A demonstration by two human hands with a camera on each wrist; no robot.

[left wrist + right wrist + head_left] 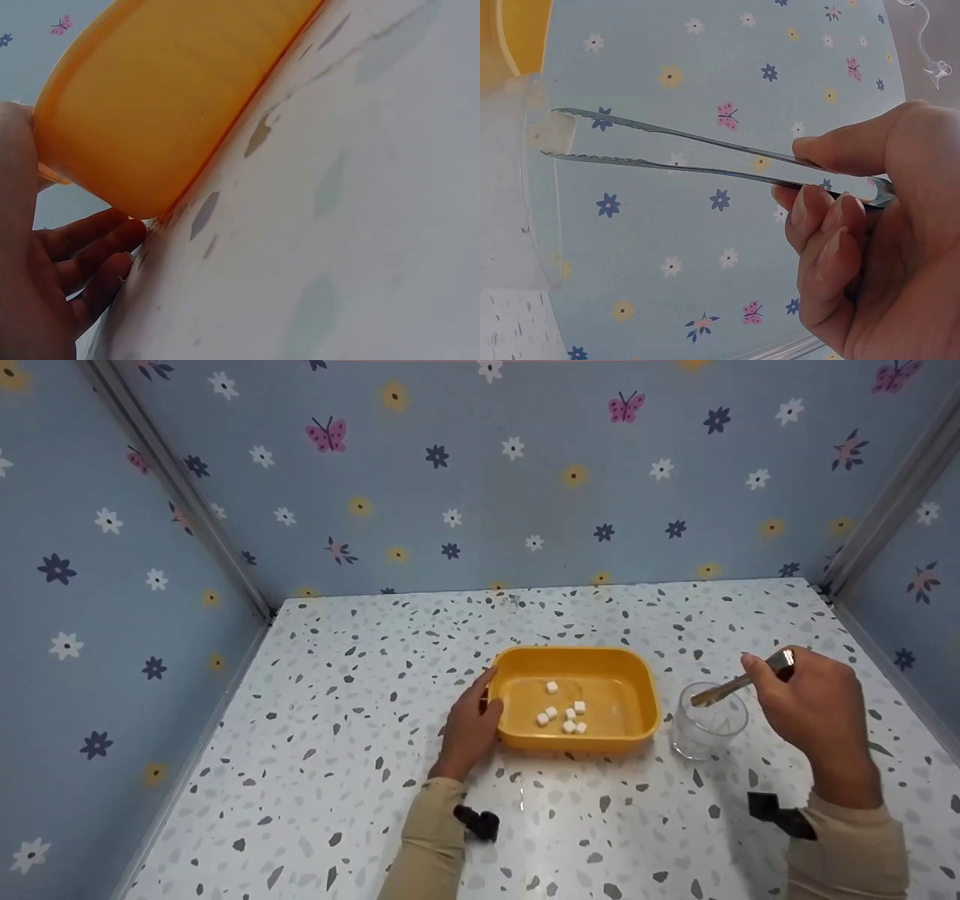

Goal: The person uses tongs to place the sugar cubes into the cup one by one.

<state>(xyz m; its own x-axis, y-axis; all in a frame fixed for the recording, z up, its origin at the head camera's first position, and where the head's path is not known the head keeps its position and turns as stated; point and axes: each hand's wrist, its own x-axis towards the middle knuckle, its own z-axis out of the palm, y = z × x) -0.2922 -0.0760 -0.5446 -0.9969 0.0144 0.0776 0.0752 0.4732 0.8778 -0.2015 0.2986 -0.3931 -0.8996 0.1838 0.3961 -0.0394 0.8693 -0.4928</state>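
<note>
A yellow rectangular tray (577, 742) lies on the table, with several small white cubes (552, 688) loose on its floor. My left hand (471, 726) holds the tray's left end; in the left wrist view some fingers (94, 251) curl near its lower edge. To the right of the tray stands a clear cup (694, 741). My right hand (817, 705) grips metal tongs (697, 137) between thumb and fingers. Their tips point into the cup's mouth, and in the right wrist view a white cube (557, 133) sits between them.
A speckled white tabletop (337, 780) spreads around the tray. Blue flowered panels (480, 472) rise at the back and both sides. Black wrist mounts (480, 823) stick out from both sleeves.
</note>
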